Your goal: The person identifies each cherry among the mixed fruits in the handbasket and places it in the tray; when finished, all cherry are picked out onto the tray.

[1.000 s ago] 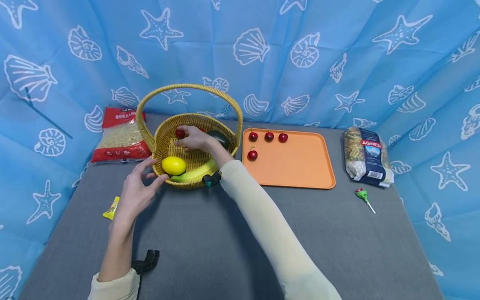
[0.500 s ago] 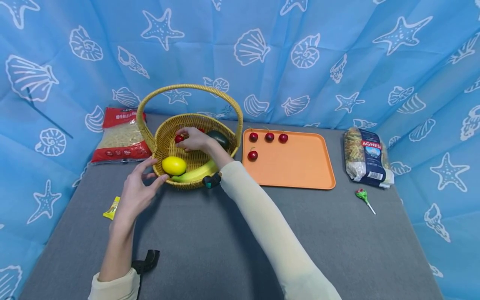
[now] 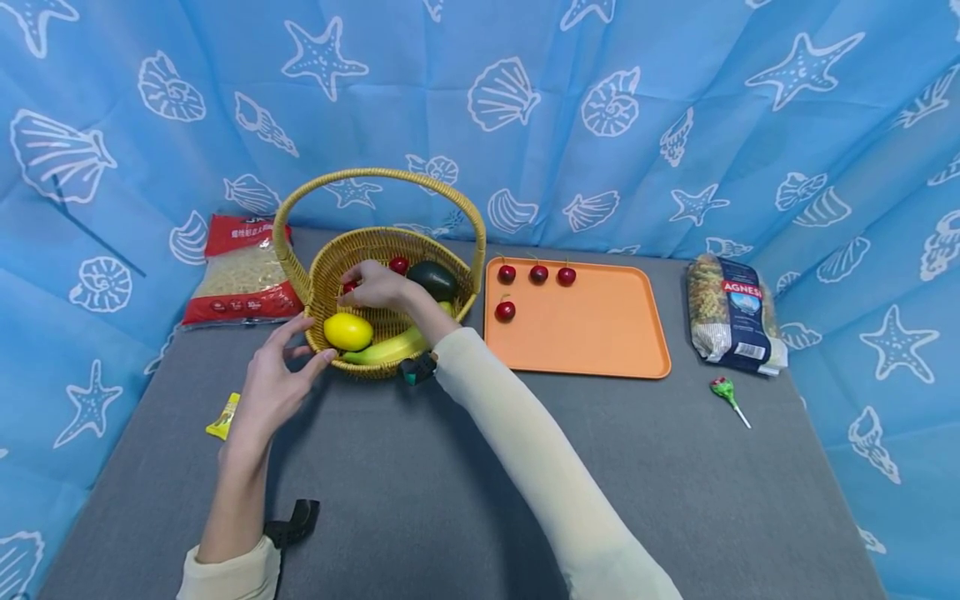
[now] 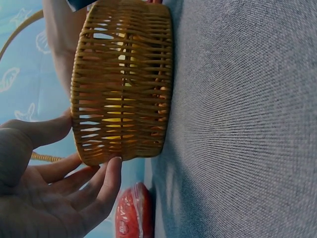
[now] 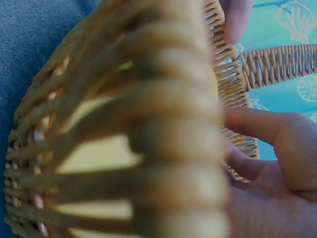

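Observation:
A wicker basket [image 3: 378,237] with a tall handle holds a lemon [image 3: 347,332], a banana [image 3: 390,347], a dark green avocado [image 3: 433,282] and a red cherry [image 3: 398,265]. My left hand [image 3: 281,375] grips its left front rim; in the left wrist view the thumb touches the rim and the fingers spread along the wicker side. My right hand [image 3: 378,285] reaches inside, its fingertips on another cherry [image 3: 349,287] at the left, partly covered by the fingers. In the right wrist view the near rim hides those fingertips.
An orange tray [image 3: 592,325] with several cherries stands right of the basket. A red pasta bag [image 3: 240,271] lies at the back left, an Agnesi pasta bag [image 3: 735,312] at the right. A green lollipop [image 3: 724,388] and a yellow wrapped packet [image 3: 223,417] lie on the grey table [image 3: 600,467].
My right hand has shifted left and slightly toward me inside the basket, and the cherry at its fingertips moved with it. The other cherry and the avocado show more. My left hand stays put.

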Motion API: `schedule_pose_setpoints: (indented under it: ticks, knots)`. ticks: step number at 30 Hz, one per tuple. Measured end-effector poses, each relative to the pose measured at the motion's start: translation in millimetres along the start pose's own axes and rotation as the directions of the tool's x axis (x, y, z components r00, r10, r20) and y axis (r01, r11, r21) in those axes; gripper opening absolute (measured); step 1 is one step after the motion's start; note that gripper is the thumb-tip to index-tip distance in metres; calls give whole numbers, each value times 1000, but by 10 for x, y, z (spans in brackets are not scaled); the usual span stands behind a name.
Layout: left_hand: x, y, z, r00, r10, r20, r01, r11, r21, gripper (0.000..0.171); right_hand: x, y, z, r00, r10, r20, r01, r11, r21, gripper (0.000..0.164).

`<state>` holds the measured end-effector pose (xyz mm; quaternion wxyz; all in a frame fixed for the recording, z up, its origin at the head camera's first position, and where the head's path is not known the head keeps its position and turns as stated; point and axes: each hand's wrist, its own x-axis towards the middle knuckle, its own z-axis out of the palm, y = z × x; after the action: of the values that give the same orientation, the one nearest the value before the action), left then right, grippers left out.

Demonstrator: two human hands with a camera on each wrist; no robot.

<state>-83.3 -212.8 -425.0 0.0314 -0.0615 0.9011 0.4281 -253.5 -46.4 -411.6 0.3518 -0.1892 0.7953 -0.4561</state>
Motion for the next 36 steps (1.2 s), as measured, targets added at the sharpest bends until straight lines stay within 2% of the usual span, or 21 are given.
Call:
schedule_pose_setpoints:
  ticks: [4,7,11,14,18,25,30,33,36]
  knots:
    - [0,6,8,1000,-11,2,11,1000,-4,68,-50,14,-28,997,-22,-68,24,999,30,45]
    - [0,6,8,1000,-21,2,21,1000,-5,68,-109,34,-60,990,-71,-123,83,992,93,39]
    - [-1,8,3,1000,-26,2,26,1000,-2,69,-239,50,-132,979,-144,-145,167,972,167,40]
    - [2,10,2,1000,-24,6,24,1000,-2,69,-372,64,-214,972,-194,-132,213,965,152,43]
    - [3,6,2,1000,-23,7,23,1000,-7,69,-615,84,-335,955,-270,-127,280,958,66,42]
    - [-3,-15,8,1000,12,-13,-12,1000,0,67,-1223,150,-520,898,-415,-144,417,909,-20,39]
    - [-10,-11,5,1000,18,-15,-19,1000,-3,66,-1676,234,-624,838,-519,-169,513,854,-85,39]
    - [-10,-4,2,1000,12,-13,-12,1000,-4,66,-1905,313,-685,810,-547,-212,535,837,-112,40]
    - [-4,-5,2,1000,8,-12,-8,1000,0,67,-2077,436,-758,793,-542,-279,536,838,-105,41]
